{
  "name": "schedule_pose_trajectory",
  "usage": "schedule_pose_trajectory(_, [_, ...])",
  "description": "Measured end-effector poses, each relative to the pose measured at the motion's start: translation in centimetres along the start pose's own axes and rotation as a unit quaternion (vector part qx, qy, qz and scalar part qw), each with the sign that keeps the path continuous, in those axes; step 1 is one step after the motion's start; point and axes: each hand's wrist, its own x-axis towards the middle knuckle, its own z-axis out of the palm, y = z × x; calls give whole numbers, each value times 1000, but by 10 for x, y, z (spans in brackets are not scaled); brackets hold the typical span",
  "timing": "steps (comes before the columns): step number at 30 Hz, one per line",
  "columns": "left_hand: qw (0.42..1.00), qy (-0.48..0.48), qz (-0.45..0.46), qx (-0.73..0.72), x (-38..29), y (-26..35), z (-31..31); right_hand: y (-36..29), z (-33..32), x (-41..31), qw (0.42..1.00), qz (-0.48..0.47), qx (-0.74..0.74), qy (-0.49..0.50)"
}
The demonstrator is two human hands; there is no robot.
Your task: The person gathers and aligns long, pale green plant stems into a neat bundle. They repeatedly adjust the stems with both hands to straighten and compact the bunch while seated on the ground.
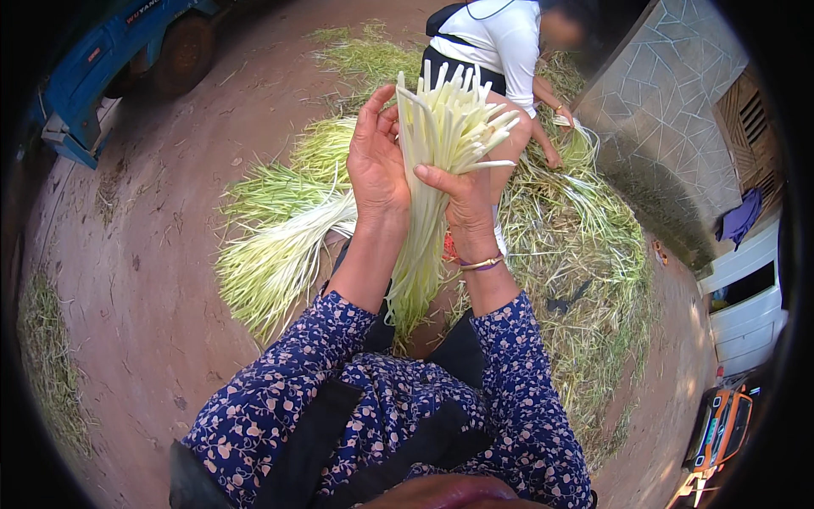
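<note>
A thick bundle of blanched leafy stalks (427,191), like garlic chives, is held upright in front of me. Its white cut ends fan out at the top, and the yellow-green leaves hang down between my forearms. My right hand (463,194) grips the bundle around its middle, thumb across the front; its other fingers are mostly hidden behind. Along the left side of the stalks, my left hand (379,156) is raised with its palm turned to them and its fingers loosely bent. The edge of that palm lies against the bundle.
Piles of similar stalks (286,248) lie on the ground at left. Across from me a person in a white top (486,32) bends over a heap of stalks and leaf litter (572,305). A blue vehicle (117,70) stands upper left; a stone-patterned wall (661,102) rises at right.
</note>
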Motion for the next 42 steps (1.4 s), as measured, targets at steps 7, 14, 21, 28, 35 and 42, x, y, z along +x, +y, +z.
schedule_pose_trajectory(7, [998,-36,-4,-48,5,-4,19,4,-20,-1,993,65,84,59])
schedule_pose_trajectory(14, [995,-18,22,95,2,4,29,11,-29,-9,993,85,85,11])
schedule_pose_trajectory(21, [991,-76,-11,111,9,6,36,-2,-16,-11,996,69,-38,-37])
schedule_pose_trajectory(28, [986,-158,-59,0,16,4,4,-10,-2,-11,998,-32,-37,50])
schedule_pose_trajectory(35, [927,-163,-185,283,-38,6,-69,7,9,-8,985,-11,-170,12])
schedule_pose_trajectory(42, [955,-67,-288,11,-31,4,-98,0,25,34,941,-49,-309,-130])
